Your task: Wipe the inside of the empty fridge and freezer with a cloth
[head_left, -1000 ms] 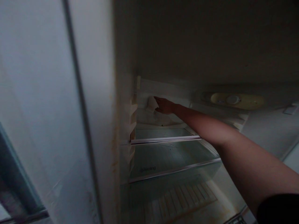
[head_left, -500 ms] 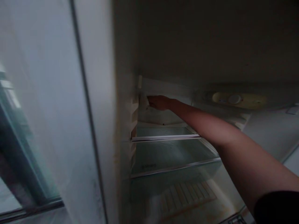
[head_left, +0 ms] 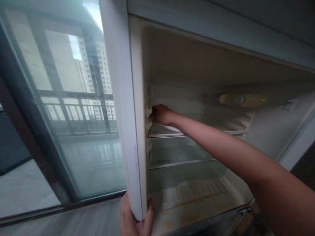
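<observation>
The left grip (head_left: 137,227) is clasping the side edge (head_left: 140,98) of the refrigerator (head_left: 197,18), pinching it with the fingers lying outside and the thumb hooking inside, probably for steadying the body while the right arm is stretching in. The right grip (head_left: 163,114) is sitting deep in the compartment, above and right of the left one, its fingers curling just beside the shelf supports (head_left: 149,144). They seem to be bending that way to fit the narrow corner. Below this grip, the upper glass shelf (head_left: 169,134) and lower glass shelf (head_left: 182,163) are spanning the interior, apparently resting on those supports.

The right fingertips are hiding behind the knuckles, so I cannot tell whether they are pinching anything. A pale strip (head_left: 175,128) is showing under the right wrist; whether it is belonging to the cabinet or lying loose is unclear. The forearm is covering part of both shelves, and the frame is cutting off the left wrist.
</observation>
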### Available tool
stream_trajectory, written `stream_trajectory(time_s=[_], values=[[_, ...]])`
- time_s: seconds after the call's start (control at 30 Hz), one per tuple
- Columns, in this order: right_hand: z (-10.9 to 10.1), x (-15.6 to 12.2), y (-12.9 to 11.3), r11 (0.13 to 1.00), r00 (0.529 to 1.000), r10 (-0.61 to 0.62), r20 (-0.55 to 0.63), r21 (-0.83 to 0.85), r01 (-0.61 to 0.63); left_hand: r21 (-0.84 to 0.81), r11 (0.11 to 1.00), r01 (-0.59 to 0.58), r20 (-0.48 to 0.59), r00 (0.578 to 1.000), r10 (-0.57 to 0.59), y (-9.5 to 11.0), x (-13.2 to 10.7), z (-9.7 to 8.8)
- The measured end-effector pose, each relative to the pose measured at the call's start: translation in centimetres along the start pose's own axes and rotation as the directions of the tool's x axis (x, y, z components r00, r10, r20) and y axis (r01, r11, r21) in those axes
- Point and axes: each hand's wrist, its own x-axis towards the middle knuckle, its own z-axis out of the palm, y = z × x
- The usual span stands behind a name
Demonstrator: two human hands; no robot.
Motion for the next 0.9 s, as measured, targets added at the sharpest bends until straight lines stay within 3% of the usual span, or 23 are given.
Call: stream_trajectory(time_s=[0.17, 0.27, 0.33, 0.43, 0.47, 0.53, 0.6, 0.67, 0.73, 0.8, 0.9], values=[[-0.1, -5.9, -3.6, 0.943, 0.99, 0.005, -0.143, 0.33, 0.043, 0.003, 0.993, -0.119, 0.01, 0.993, 0.119, 0.8, 1.0, 0.1], [0.3, -11.4, -5.1, 0.874, 0.979, 0.047, -0.2, 0.483, 0.057, -0.007, 0.986, -0.168, 0.002, 0.986, 0.168, 1.6, 1.4, -0.2], [1.4, -16.1, -6.1, 0.772, 0.978, 0.106, -0.178, 0.635, 0.032, 0.004, 0.976, -0.22, -0.011, 0.975, 0.22, 3.0, 1.3, -1.2], [4.4, -23.8, -7.8, 0.508, 0.942, 0.322, -0.09, 0.856, -0.092, -0.019, 0.942, -0.336, -0.091, 0.938, 0.333, 6.0, 0.1, -3.9], [5.6, -26.2, -8.3, 0.433, 0.925, 0.376, -0.046, 0.892, -0.132, -0.075, 0.934, -0.349, -0.014, 0.937, 0.349, 7.0, -0.4, -4.7], [8.0, -30.4, -9.2, 0.328, 0.916, 0.398, 0.039, 0.927, -0.182, -0.255, 0.943, -0.213, 0.33, 0.898, 0.292, 8.6, -1.3, -5.6], [9.6, -33.7, -9.7, 0.309, 0.908, 0.415, 0.052, 0.931, -0.195, -0.364, 0.93, 0.056, 0.552, 0.817, 0.167, 9.3, -1.8, -5.3], [10.4, -36.5, -9.9, 0.337, 0.889, 0.456, 0.042, 0.916, -0.217, -0.415, 0.859, 0.3, 0.644, 0.764, 0.044, 9.4, -2.2, -4.1], [10.6, -38.7, -9.6, 0.4, 0.862, 0.506, 0.032, 0.876, -0.268, -0.429, 0.778, 0.459, 0.708, 0.706, -0.026, 9.1, -2.5, -2.6], [10.6, -40.5, -9.2, 0.472, 0.841, 0.541, 0.024, 0.819, -0.327, -0.419, 0.761, 0.496, 0.74, 0.672, -0.03, 8.9, -2.8, -1.6], [10.9, -42.1, -8.9, 0.571, 0.823, 0.567, -0.016, 0.727, -0.38, -0.406, 0.851, 0.333, 0.677, 0.735, 0.035, 9.3, -2.9, -1.2]])
